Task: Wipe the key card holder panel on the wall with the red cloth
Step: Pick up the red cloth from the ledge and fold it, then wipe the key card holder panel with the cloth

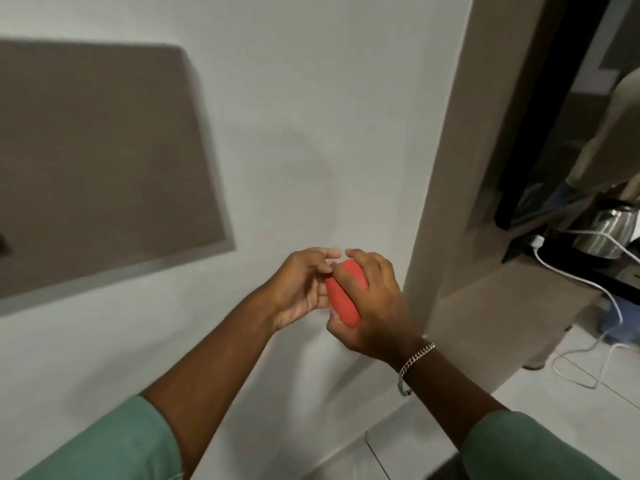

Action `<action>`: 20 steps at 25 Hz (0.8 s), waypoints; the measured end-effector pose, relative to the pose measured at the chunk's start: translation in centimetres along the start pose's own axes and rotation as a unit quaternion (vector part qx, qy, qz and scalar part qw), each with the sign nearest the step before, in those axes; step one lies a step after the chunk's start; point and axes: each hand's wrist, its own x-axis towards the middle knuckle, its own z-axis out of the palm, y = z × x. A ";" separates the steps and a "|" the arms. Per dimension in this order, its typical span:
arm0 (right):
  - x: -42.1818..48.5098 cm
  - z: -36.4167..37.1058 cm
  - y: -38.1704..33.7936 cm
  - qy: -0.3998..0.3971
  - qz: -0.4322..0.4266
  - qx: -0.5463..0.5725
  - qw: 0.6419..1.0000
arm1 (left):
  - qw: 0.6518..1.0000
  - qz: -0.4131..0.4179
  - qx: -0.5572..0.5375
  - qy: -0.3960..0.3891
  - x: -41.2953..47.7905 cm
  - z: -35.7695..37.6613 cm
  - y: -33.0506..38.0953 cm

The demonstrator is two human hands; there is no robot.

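Note:
A bunched red cloth (344, 294) sits between both my hands, in front of the white wall (311, 116). My right hand (374, 303) wraps over it from the right, fingers curled on top. My left hand (301, 285) touches the cloth's left side with its fingertips. I see no key card holder panel in this view. A small dark object (4, 244) at the left edge is cut off by the frame, and I cannot tell what it is.
A large grey-brown panel (100, 161) is set into the wall at upper left. A beige door frame (460, 168) stands to the right. Beyond it, a steel kettle (604, 233) sits on a dark counter, and white cables (588, 341) trail to the tiled floor.

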 end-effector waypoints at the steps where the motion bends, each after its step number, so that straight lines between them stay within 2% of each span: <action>1: 1.3 -0.2 -2.2 0.021 -0.015 0.012 1.000 | 0.998 0.033 0.050 0.024 -2.4 -0.6 2.0; 4: 5.2 -0.6 -9.3 0.091 -0.055 0.050 0.993 | 0.960 0.176 0.196 0.099 -10.5 -2.5 7.8; 6: 7.8 -0.8 -14.2 0.140 -0.080 0.078 0.984 | 0.912 0.281 0.260 0.151 -16.3 -3.9 11.2; 7: 9.0 -0.7 -17.0 0.163 -0.100 0.091 0.977 | 0.875 0.332 0.299 0.184 -19.5 -5.0 12.7; 8: 10.0 -0.5 -19.5 0.180 -0.119 0.102 0.971 | 0.830 0.378 0.346 0.220 -22.5 -6.2 14.1; 9: 10.9 -0.1 -22.0 0.195 -0.137 0.113 0.964 | 0.771 0.419 0.400 0.266 -25.6 -7.8 15.2; 12: 13.3 1.2 -28.6 0.231 -0.165 0.129 0.950 | 0.562 0.501 0.516 0.409 -33.5 -13.4 17.6; 14: 14.5 2.3 -31.4 0.245 -0.168 0.132 0.946 | 0.478 0.497 0.554 0.466 -36.2 -17.4 18.2; 17: 15.6 4.0 -34.6 0.263 -0.149 0.131 0.944 | 0.386 0.390 0.698 0.459 -37.5 -22.9 17.9; 20: 16.7 6.1 -36.7 0.281 -0.112 0.060 0.951 | 0.255 0.306 0.791 0.464 -37.2 -27.1 17.3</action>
